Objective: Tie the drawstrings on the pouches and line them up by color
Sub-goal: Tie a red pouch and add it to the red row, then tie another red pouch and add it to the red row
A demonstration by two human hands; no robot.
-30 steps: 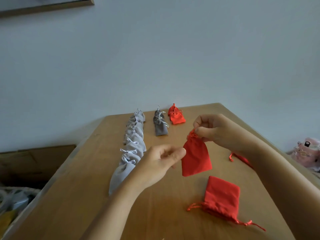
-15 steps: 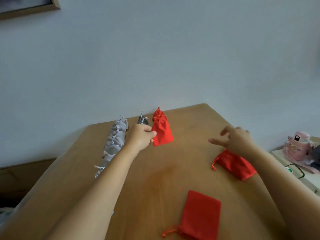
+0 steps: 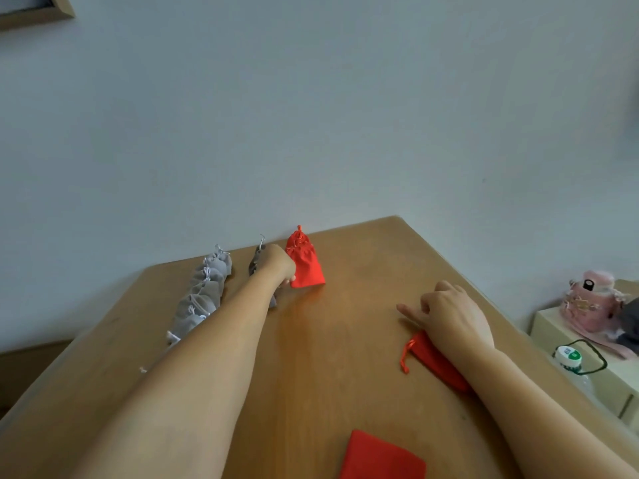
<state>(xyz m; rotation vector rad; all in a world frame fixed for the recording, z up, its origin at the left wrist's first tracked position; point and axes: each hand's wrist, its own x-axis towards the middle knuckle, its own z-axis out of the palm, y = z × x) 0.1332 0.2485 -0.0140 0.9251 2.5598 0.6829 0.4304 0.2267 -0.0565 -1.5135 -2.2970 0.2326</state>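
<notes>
While the left hand (image 3: 278,266) is stretched toward the far end of the table (image 3: 363,257), a tied red pouch (image 3: 306,267) is held at its near corner by curled fingers, one fingertip being seen against the cloth. The pouch is found just to the right of that hand, neck toward the wall. The right hand (image 3: 449,316) is observed well apart from the left, loosely curled with the forefinger extended and nothing gripped. A second red pouch (image 3: 435,361), cords loose, is found beneath its wrist.

The placing step is judged to be in hand. For it to be done well, the pouch should be laid flat and straight, parallel to the neighbouring lines. The corner should be released without the cloth being dragged back. Room should be left on the near side for the other reds.

Dark grey pouches (image 3: 257,261) are largely hidden behind the left hand and could be disturbed by the wrist on withdrawal. A row of light grey pouches (image 3: 204,295) is noted left of the left forearm. A third red pouch (image 3: 380,458) is recorded between the two forearms; whether it is tied cannot be told. Beyond the right hand, off the table, a pink item (image 3: 587,302) and a capped bottle (image 3: 568,357) are noted, clear of the work
</notes>
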